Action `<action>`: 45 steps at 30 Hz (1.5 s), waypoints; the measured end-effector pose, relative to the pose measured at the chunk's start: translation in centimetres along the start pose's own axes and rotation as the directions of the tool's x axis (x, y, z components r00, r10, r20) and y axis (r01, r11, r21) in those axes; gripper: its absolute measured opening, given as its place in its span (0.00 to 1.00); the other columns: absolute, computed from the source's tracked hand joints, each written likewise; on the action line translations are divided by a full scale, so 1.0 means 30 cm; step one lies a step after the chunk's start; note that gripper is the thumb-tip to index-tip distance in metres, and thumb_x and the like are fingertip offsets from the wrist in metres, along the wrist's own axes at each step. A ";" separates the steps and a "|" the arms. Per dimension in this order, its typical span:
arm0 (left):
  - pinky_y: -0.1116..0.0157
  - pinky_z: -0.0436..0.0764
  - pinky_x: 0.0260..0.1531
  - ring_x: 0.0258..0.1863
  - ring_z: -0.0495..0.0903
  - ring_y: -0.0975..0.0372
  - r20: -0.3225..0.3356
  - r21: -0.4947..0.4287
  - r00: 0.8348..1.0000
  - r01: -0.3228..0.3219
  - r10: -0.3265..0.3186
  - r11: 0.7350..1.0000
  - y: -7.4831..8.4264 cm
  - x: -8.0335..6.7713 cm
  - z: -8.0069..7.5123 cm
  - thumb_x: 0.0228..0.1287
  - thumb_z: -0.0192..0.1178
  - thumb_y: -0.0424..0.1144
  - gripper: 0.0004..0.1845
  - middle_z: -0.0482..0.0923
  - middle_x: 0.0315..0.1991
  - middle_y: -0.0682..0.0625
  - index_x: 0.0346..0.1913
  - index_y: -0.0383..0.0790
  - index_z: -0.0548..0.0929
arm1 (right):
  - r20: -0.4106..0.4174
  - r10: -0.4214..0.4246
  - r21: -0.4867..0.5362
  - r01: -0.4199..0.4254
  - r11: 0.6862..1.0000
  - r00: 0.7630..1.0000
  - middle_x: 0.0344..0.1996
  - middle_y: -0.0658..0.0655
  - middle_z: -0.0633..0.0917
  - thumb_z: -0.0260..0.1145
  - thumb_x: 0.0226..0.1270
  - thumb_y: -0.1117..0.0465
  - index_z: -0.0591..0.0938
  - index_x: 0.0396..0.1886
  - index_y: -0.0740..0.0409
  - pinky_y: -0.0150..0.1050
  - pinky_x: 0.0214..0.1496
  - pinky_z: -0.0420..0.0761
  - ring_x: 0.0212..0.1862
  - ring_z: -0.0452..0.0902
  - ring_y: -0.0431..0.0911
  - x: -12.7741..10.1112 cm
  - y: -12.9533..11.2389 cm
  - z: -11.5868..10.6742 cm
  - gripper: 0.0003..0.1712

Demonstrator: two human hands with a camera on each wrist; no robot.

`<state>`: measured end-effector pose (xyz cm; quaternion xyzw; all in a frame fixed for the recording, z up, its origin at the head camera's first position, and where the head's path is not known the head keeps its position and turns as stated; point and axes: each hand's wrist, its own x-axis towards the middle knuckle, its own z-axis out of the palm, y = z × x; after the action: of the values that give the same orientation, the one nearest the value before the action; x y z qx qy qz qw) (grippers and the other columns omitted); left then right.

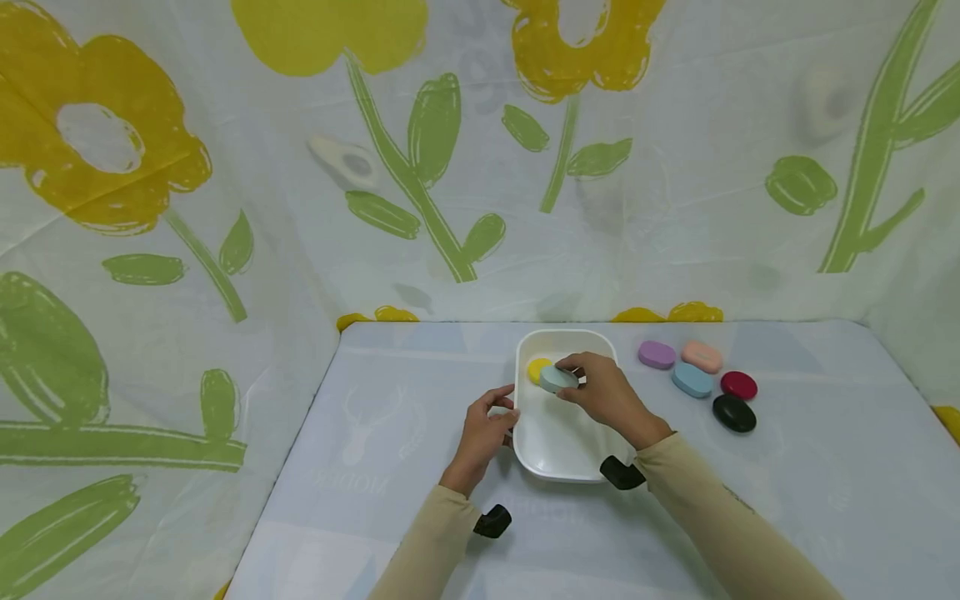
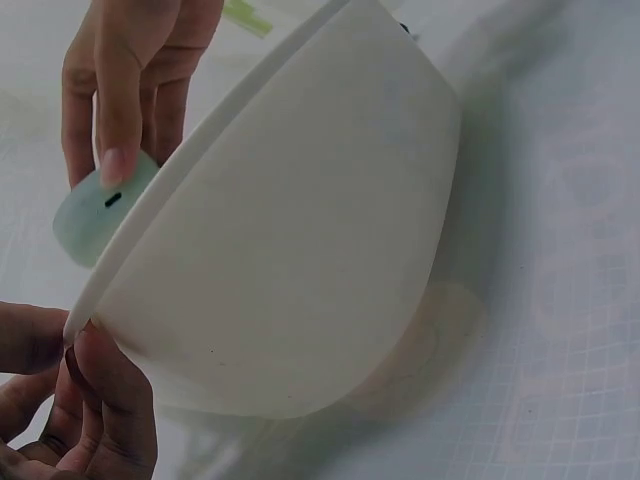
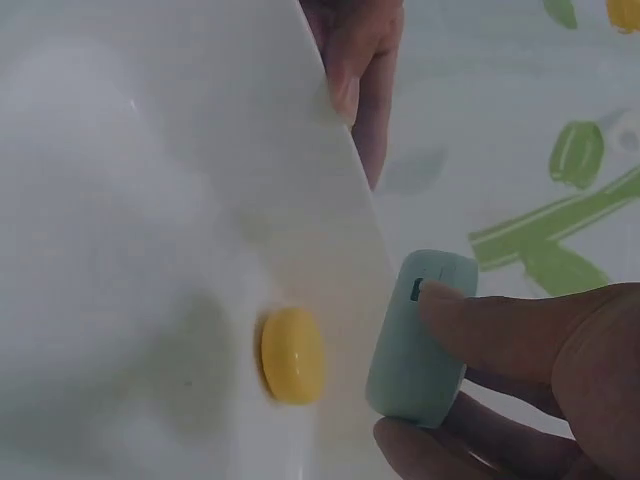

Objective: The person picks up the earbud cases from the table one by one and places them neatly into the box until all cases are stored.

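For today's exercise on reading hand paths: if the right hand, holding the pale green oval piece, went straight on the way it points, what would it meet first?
Most likely the yellow piece lying in the white dish. The right hand holds the pale green piece just beside it, pointing left and away. Depth is unclear; it might pass above.

Both arms are in long, snug beige sleeves that run right down to the wrists, plain fabric with no cuffs showing. The right sleeve (image 1: 720, 517) has a small dark marking partway up the forearm, too tiny to read. Each wrist has a little black camera unit (image 1: 621, 472) strapped underneath, rounded and glossy. The left hand (image 1: 483, 433) and right hand (image 1: 609, 396) are bare, no rings or gloves.
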<state>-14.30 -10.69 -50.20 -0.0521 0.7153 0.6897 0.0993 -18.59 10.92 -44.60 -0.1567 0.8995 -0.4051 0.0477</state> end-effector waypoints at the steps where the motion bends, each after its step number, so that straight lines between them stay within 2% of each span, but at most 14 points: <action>1: 0.67 0.82 0.24 0.31 0.80 0.59 0.001 0.000 1.000 0.001 -0.001 1.000 0.001 -0.001 0.001 0.77 0.60 0.29 0.25 0.75 0.52 0.42 0.74 0.33 0.75 | 0.010 0.000 -0.010 0.000 1.000 1.000 0.54 0.68 0.86 0.77 0.64 0.71 0.85 0.58 0.71 0.54 0.55 0.88 0.52 0.85 0.61 0.007 -0.002 0.007 0.23; 13: 0.67 0.82 0.25 0.32 0.81 0.60 0.011 -0.005 1.000 -0.001 0.001 1.000 -0.004 0.003 0.001 0.77 0.59 0.29 0.25 0.75 0.53 0.42 0.74 0.34 0.75 | 0.093 0.034 -0.076 -0.027 0.997 0.995 0.50 0.64 0.88 0.78 0.64 0.70 0.86 0.56 0.70 0.53 0.55 0.86 0.50 0.84 0.56 0.068 -0.002 0.068 0.21; 24: 0.68 0.82 0.24 0.31 0.80 0.60 0.009 -0.005 1.000 -0.006 0.006 1.000 -0.005 0.005 0.002 0.78 0.59 0.29 0.25 0.75 0.52 0.42 0.74 0.34 0.75 | 0.100 0.033 -0.087 -0.024 0.996 0.994 0.51 0.65 0.88 0.77 0.65 0.71 0.86 0.56 0.70 0.54 0.59 0.84 0.52 0.84 0.57 0.082 0.007 0.098 0.20; 31: 0.67 0.82 0.24 0.29 0.80 0.60 -0.001 0.001 1.000 0.006 -0.006 1.000 -0.006 0.002 0.006 0.77 0.60 0.30 0.25 0.76 0.51 0.43 0.74 0.35 0.75 | 0.097 0.017 -0.072 -0.010 0.997 0.995 0.55 0.68 0.87 0.72 0.68 0.72 0.85 0.58 0.72 0.56 0.60 0.85 0.57 0.84 0.63 0.057 0.026 0.061 0.19; 35: 0.67 0.82 0.24 0.29 0.79 0.61 -0.002 0.006 1.000 0.003 -0.003 1.000 -0.008 0.001 0.009 0.77 0.60 0.29 0.25 0.76 0.51 0.43 0.74 0.34 0.75 | 0.055 0.038 -0.015 -0.037 0.999 0.998 0.57 0.70 0.85 0.69 0.72 0.72 0.84 0.60 0.72 0.56 0.61 0.85 0.59 0.82 0.65 0.017 0.053 -0.004 0.19; 39: 0.67 0.82 0.24 0.30 0.79 0.60 -0.006 0.007 1.000 0.001 -0.001 1.000 -0.007 0.001 0.010 0.77 0.60 0.29 0.25 0.76 0.51 0.43 0.74 0.34 0.75 | -0.034 0.058 0.039 -0.057 0.998 0.998 0.59 0.71 0.84 0.68 0.74 0.72 0.82 0.62 0.72 0.58 0.62 0.84 0.60 0.81 0.66 -0.034 0.096 -0.080 0.19; 45: 0.68 0.82 0.24 0.32 0.81 0.60 -0.019 0.011 1.000 0.005 -0.005 1.000 -0.003 0.001 0.011 0.76 0.61 0.29 0.25 0.76 0.52 0.43 0.74 0.35 0.76 | -0.189 0.077 0.050 -0.069 0.996 0.979 0.58 0.74 0.83 0.67 0.73 0.73 0.81 0.61 0.76 0.61 0.62 0.82 0.59 0.80 0.67 -0.107 0.204 -0.179 0.20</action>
<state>-14.28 -10.36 -50.30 -0.0599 0.7200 0.6849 0.0948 -18.18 19.62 -45.70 -0.0830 0.8960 -0.4357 -0.0204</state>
